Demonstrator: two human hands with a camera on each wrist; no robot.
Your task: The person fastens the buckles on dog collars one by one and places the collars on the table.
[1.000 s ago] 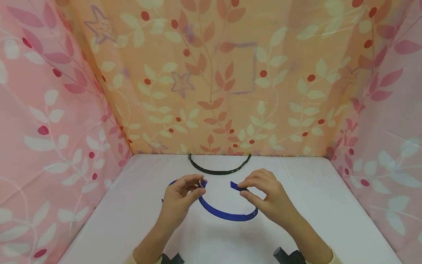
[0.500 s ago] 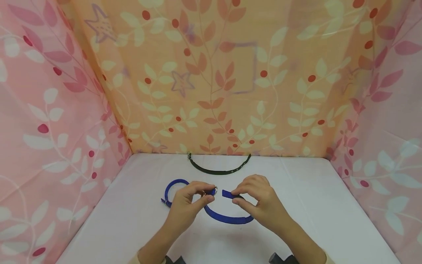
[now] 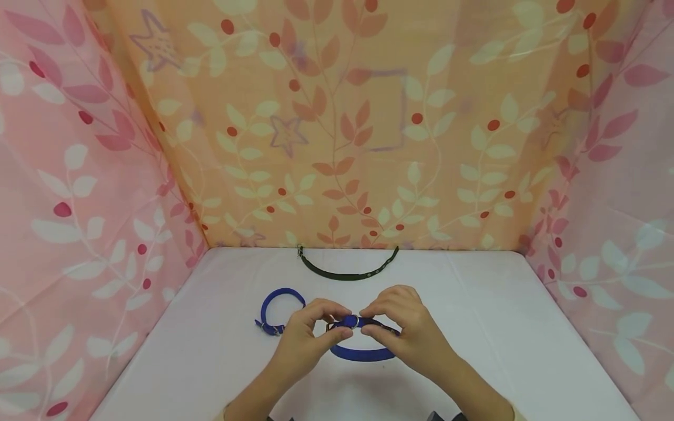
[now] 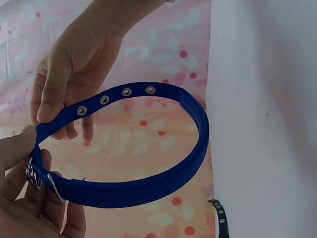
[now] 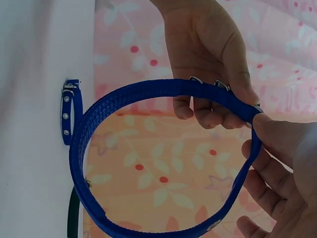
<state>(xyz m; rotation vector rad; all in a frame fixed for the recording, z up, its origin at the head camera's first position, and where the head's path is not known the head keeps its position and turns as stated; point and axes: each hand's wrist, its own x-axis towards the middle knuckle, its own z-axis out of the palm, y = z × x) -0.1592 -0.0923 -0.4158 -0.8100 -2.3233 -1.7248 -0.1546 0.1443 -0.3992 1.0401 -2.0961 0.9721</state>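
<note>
A blue collar (image 3: 363, 355) forms a loop between both hands, its two ends now meeting. My left hand (image 3: 310, 334) pinches the end with the metal buckle (image 4: 33, 174) and a D-shaped ring (image 4: 56, 187). From the other side, my right hand (image 3: 409, 324) pinches the strap end, which has metal eyelets (image 4: 127, 92) along it. The fingertips of both hands are close together at the joint. In the right wrist view the strap tip lies at the buckle end, partly hidden by the thumbs.
Left of the hands, a second blue collar (image 3: 284, 290) lies on the white table (image 3: 210, 351), buckled into a ring. At the table's back edge a dark green collar (image 3: 342, 276) lies unfastened in a curve. Patterned cloth walls (image 3: 337, 117) enclose the table.
The hands have come together, the left moving right, bringing the collar's strap end to its buckle end. The second blue collar has come more into view.
</note>
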